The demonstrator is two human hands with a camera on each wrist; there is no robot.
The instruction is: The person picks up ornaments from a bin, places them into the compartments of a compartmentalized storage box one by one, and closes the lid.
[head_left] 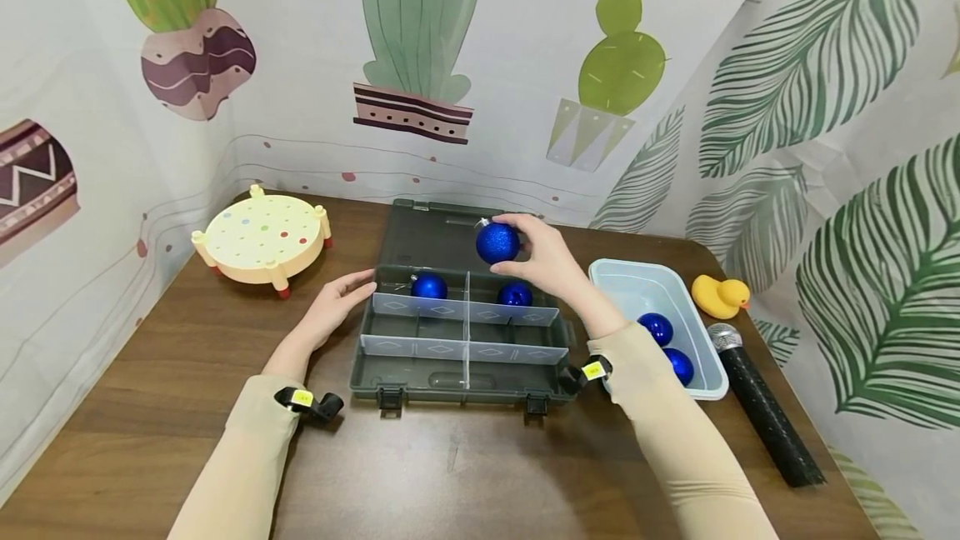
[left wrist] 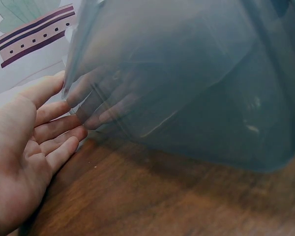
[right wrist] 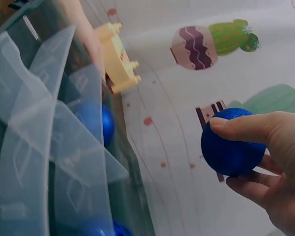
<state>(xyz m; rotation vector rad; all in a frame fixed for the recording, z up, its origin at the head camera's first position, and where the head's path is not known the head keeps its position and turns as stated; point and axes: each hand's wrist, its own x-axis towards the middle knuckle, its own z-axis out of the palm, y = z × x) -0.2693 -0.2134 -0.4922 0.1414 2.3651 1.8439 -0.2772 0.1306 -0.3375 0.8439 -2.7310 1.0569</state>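
Note:
My right hand (head_left: pixel 551 261) pinches a glittery blue Christmas ball (head_left: pixel 497 242) between thumb and fingers, above the back of a dark see-through divider box (head_left: pixel 408 373). The same ball (right wrist: pixel 233 147) shows in the right wrist view, clear of the box. Two more blue balls lie in the box's back row, one in the left compartment (head_left: pixel 430 286) and one in the right (head_left: pixel 515 294). With fingers extended, my left hand (head_left: pixel 330 311) touches the box's back left side. Its fingertips show partly through the tinted wall (left wrist: pixel 196 98) in the left wrist view.
A light blue tub (head_left: pixel 705 357) with two blue balls stands right of the box. Beyond it are a yellow rubber duck (head_left: pixel 720 297) and a black microphone (head_left: pixel 772 415). A round cream pegged toy (head_left: pixel 262 240) sits back left. The box's open lid (head_left: pixel 435 240) lies towards the wall.

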